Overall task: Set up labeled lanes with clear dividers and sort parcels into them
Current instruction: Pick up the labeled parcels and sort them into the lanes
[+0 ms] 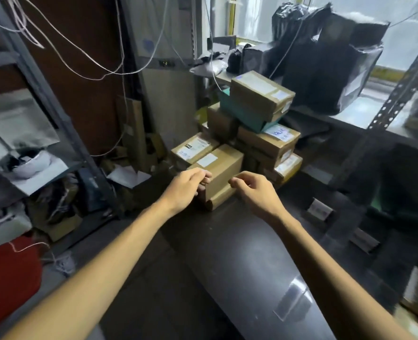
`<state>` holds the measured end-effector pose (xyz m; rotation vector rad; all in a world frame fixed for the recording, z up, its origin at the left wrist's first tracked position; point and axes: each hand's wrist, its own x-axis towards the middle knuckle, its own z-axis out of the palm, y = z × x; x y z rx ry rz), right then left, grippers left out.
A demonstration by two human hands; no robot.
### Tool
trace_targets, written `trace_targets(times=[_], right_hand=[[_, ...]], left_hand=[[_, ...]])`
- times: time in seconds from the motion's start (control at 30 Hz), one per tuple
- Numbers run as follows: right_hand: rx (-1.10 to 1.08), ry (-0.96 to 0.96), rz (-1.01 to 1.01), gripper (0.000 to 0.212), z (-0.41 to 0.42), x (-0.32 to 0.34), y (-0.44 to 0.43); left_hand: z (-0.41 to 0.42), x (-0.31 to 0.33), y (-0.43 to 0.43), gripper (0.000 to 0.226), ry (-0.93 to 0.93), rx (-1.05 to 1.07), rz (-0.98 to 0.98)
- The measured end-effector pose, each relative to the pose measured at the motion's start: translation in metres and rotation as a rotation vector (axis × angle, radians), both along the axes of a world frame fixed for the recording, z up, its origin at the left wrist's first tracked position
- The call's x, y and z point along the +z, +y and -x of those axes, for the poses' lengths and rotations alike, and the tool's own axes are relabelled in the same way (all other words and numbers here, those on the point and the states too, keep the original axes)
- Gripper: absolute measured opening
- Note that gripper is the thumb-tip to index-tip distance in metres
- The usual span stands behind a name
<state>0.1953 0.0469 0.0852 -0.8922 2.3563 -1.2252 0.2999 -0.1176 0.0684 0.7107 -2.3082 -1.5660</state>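
Left grip (188,190) and right grip (257,192) are bare, as are both long, slim forearms (109,251) (uncovered throughout)

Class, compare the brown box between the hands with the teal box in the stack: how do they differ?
The near box is brown cardboard; the teal box is teal. The near box sits on the table; the teal box lies up in the stack, under the top box. The left hand and right hand flank the near box; no hand is at the teal box. Both are rectangular.
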Motion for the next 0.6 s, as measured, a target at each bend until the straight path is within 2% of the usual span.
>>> trace_targets(times=[0.2,0.37,0.5,0.6], right_hand=[[-0.128,-0.113,-0.01,0.029,0.072,-0.038,-0.062],[-0.092,-0.214,-0.115,0.026,0.113,-0.064,-0.114],[-0.12,-0.296,-0.203,0.027,0.141,-0.087,-0.14],[-0.232,-0.321,-0.251,0.054,0.155,-0.102,-0.153]], left_hand=[[0.081,-0.029,-0.055,0.032,-0.007,-0.025,-0.073],[0.14,-0.048,-0.098,0.027,-0.202,-0.09,-0.163],[0.177,-0.065,-0.132,0.026,-0.227,-0.084,-0.186],[0.196,-0.081,-0.153,0.028,-0.226,-0.129,-0.091]])
